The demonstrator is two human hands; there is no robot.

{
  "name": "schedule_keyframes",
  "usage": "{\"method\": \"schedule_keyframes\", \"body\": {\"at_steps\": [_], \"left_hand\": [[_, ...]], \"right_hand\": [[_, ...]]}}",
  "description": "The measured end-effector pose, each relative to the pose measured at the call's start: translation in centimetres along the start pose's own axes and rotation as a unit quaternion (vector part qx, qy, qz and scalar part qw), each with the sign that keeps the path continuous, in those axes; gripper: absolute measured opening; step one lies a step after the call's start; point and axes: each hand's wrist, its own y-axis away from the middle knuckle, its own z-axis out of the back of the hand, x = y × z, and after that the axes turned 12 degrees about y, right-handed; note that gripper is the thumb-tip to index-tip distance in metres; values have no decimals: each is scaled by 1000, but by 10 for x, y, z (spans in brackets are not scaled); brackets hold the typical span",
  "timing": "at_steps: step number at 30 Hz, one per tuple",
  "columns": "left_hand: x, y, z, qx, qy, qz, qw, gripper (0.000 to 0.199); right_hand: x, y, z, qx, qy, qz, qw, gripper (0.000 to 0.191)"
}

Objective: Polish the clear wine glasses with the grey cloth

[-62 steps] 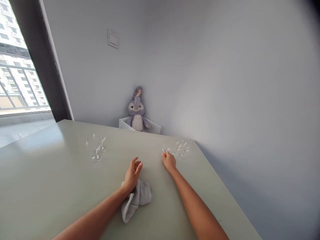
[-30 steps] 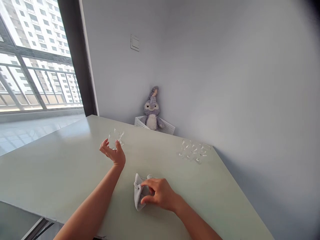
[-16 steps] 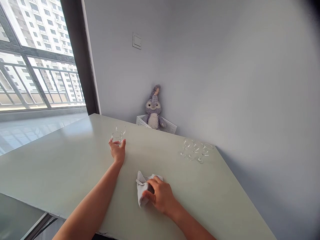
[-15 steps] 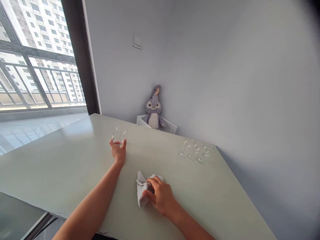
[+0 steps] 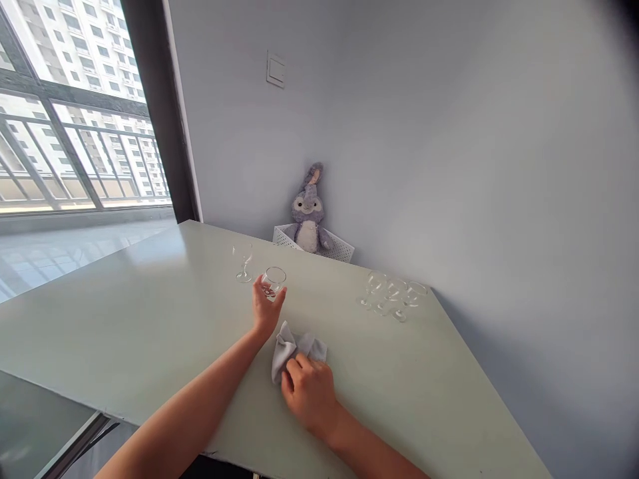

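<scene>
My left hand [image 5: 268,309] is wrapped round a clear glass [image 5: 275,276], whose rim faces up above the fingers. My right hand [image 5: 309,389] has its fingers closed on a crumpled light grey cloth [image 5: 284,349], which spreads out beyond the fingertips on the pale table [image 5: 389,412]. Another stemmed glass [image 5: 243,261] stands on the table to the left of the held one. Several stemmed glasses [image 5: 397,293] are grouped near the table's right back edge.
A purple plush toy [image 5: 307,219] sits in a white perforated basket [image 5: 342,250] behind the table's back edge. Walls rise behind and to the right, and a large window [image 5: 74,133] is at the left.
My left hand has moved right with its glass, away from the standing glass and closer to the cloth. My right hand has closed on the cloth, which has shifted slightly.
</scene>
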Motion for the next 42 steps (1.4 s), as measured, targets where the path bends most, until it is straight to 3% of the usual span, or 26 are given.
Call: {"method": "schedule_keyframes", "body": {"at_steps": [7, 14, 17, 18, 20, 23, 25, 26, 28, 30, 35, 39, 42], "left_hand": [[-2, 1, -1, 8, 5, 10, 1000, 61], [-4, 1, -1, 12, -16, 34, 999, 61], [-6, 2, -1, 23, -24, 42, 999, 60], [-7, 2, -1, 25, -26, 44, 998, 60], [-9, 3, -1, 30, -31, 47, 998, 60], [-11, 4, -2, 40, -47, 38, 997, 60], [-12, 6, -2, 53, -67, 11, 996, 59], [-13, 8, -2, 61, -78, -8, 995, 59], [-15, 12, -3, 82, -94, -52, 991, 59], [-18, 18, -5, 106, -100, -92, 985, 57], [-26, 36, -11, 160, -82, -107, 978, 57], [-25, 47, -15, 213, -120, -125, 961, 56], [-22, 49, -14, 250, -175, -147, 941, 54]], "right_hand": [[-8, -10, 3, -72, -10, 51, 996, 20], [-20, -24, -15, 32, -42, -25, 998, 29], [-27, -29, -8, 50, -195, -81, 976, 17], [-31, -30, -4, 50, -273, -109, 954, 17], [-41, -32, 3, 37, -437, -188, 879, 21], [-65, -36, 13, -12, -635, -311, 707, 21], [-84, -38, 16, -63, -704, -379, 597, 19], [-93, -39, 17, -90, -716, -410, 558, 18], [-107, -39, 17, -136, -713, -459, 513, 18], [-113, -38, 17, -155, -705, -473, 505, 19], [-102, -37, 18, -120, -670, -442, 584, 20], [-90, -36, 21, -119, -664, -442, 591, 18], [-86, -33, 25, -154, -622, -433, 634, 13]]}}
